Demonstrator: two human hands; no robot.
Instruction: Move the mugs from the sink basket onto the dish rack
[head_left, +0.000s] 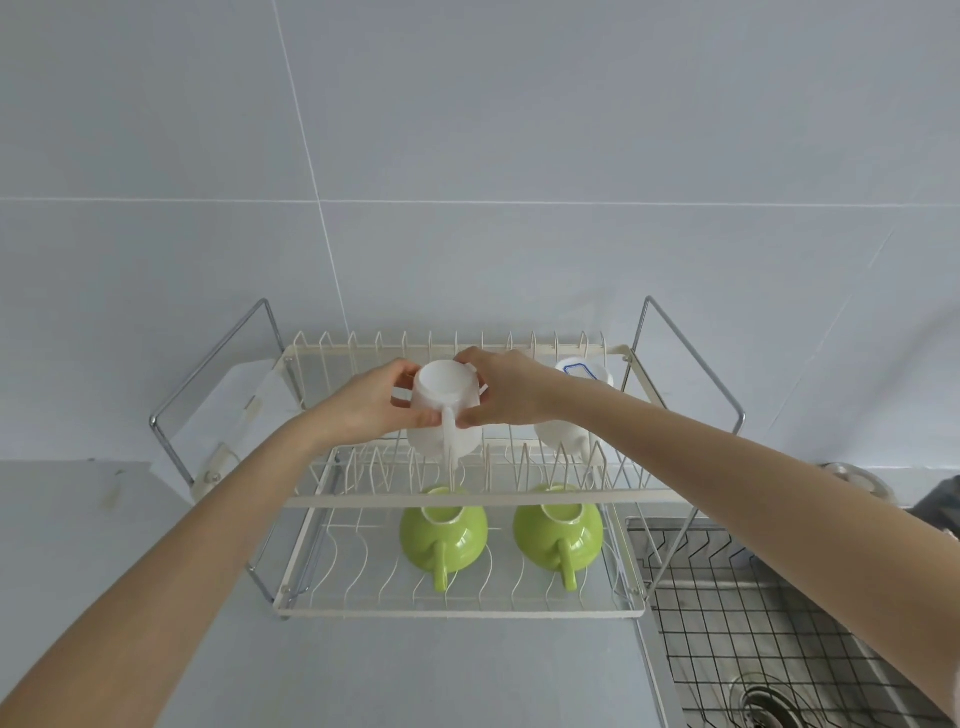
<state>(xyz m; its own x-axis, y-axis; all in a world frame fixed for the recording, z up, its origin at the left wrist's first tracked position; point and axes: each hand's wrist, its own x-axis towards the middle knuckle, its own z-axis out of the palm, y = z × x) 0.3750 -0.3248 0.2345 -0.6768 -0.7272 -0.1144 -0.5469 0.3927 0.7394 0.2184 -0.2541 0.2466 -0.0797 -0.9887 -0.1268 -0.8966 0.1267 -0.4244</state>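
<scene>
A white mug (439, 410) is upside down on the upper tier of the cream wire dish rack (452, 500), its handle pointing toward me. My left hand (371, 402) grips its left side and my right hand (501, 387) its right side. A second white mug (574, 415), with a blue outline on its base, stands inverted to the right on the same tier. Two green mugs (443, 532) (558, 530) sit upside down on the lower tier. The black wire sink basket (737, 592) lies in the sink at the lower right, with no mug visible in it.
The rack stands on a grey counter (156, 519) against a tiled wall. The steel sink with its drain (769, 699) is at the lower right. A round metal object (857, 480) and a dark object (937, 501) sit behind the sink.
</scene>
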